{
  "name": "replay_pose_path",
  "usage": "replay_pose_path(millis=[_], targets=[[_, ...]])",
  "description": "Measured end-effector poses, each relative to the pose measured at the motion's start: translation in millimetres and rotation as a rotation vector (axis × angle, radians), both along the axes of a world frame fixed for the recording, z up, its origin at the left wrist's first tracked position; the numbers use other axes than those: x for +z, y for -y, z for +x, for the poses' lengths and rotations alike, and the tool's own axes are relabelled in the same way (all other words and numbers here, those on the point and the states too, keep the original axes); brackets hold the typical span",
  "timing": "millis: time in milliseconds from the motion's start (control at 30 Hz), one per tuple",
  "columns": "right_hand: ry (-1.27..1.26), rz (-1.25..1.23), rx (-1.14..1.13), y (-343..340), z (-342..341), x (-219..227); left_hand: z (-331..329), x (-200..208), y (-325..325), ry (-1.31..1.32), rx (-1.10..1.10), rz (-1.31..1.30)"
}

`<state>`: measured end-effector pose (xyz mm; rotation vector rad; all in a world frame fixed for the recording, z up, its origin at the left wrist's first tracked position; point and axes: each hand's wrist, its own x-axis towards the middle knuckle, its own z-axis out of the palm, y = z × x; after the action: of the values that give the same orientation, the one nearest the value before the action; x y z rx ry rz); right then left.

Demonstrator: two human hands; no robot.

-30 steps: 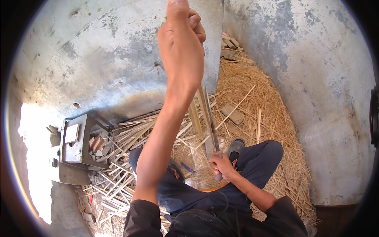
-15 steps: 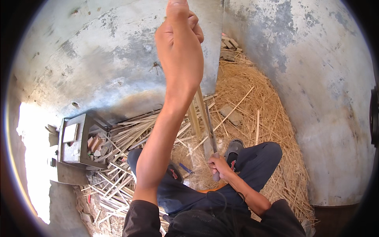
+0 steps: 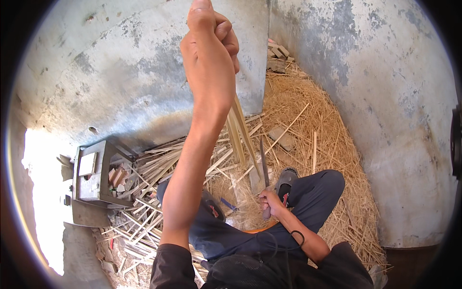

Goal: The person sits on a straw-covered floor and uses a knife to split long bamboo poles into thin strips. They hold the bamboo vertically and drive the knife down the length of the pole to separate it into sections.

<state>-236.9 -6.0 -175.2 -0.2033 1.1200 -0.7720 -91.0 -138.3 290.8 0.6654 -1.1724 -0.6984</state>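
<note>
My left hand is raised high in front of the camera, closed around the top of a long pale bamboo strip that slants down toward my lap. Low between my knees, my right hand grips the handle of a long dark knife whose blade points up beside the strip. I sit on the ground in dark trousers, one dark shoe showing by the right knee.
Straw-like shavings cover the floor at right. A heap of split bamboo strips lies at left beside a grey metal box-like stand. Grey plastered walls close in behind and at right.
My raised left hand has shifted slightly left and up with the strip. The right hand with the knife has stayed at the same spot between my knees.
</note>
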Motion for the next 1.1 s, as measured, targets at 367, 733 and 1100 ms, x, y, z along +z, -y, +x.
replay_pose_path(millis=[367,733,1100], targets=[[-0.065,-0.362,-0.322,15.5,-18.0,44.8,19.7,-3.3,30.6,0.005,-0.356,-0.007],[-0.106,-0.282,-0.238,11.6,-20.6,18.3,16.6,11.7,24.1,0.076,-0.612,0.072],[-0.151,-0.358,-0.148,8.7,-17.0,48.6,26.4,7.6,38.4,-0.041,-0.448,0.058]])
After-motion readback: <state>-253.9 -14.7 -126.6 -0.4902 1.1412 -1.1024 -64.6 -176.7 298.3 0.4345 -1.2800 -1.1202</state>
